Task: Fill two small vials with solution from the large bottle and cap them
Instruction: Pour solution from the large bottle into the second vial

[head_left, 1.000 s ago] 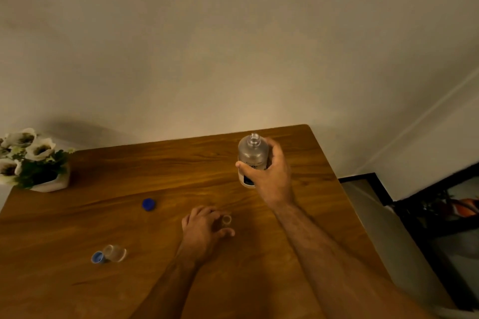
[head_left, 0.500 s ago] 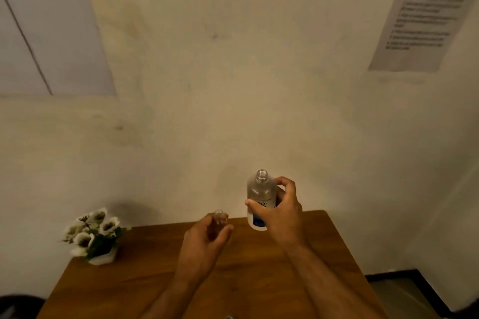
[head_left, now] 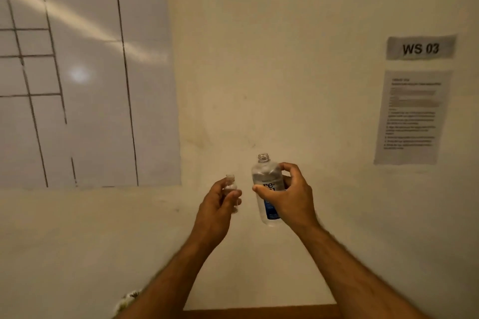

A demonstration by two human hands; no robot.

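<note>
My right hand [head_left: 289, 198] grips the large clear bottle [head_left: 265, 176], uncapped, upright, with a blue-and-white label. My left hand [head_left: 216, 204] holds a small clear vial [head_left: 230, 185], open at the top and upright, a short way left of the bottle. Both are raised in front of the wall, well above the table. The vial's mouth sits lower than the bottle's mouth, and the two do not touch. The second vial and the blue caps are out of view.
Only a strip of the wooden table [head_left: 259, 313] shows at the bottom edge, with white flowers [head_left: 127, 299] at its left. On the wall hang a whiteboard sheet [head_left: 77, 72], a "WS 03" sign [head_left: 420, 48] and a printed page [head_left: 412, 116].
Both hands have risen from the table with the vial and bottle, and the view has tilted up to the wall. The table has almost dropped out of view.
</note>
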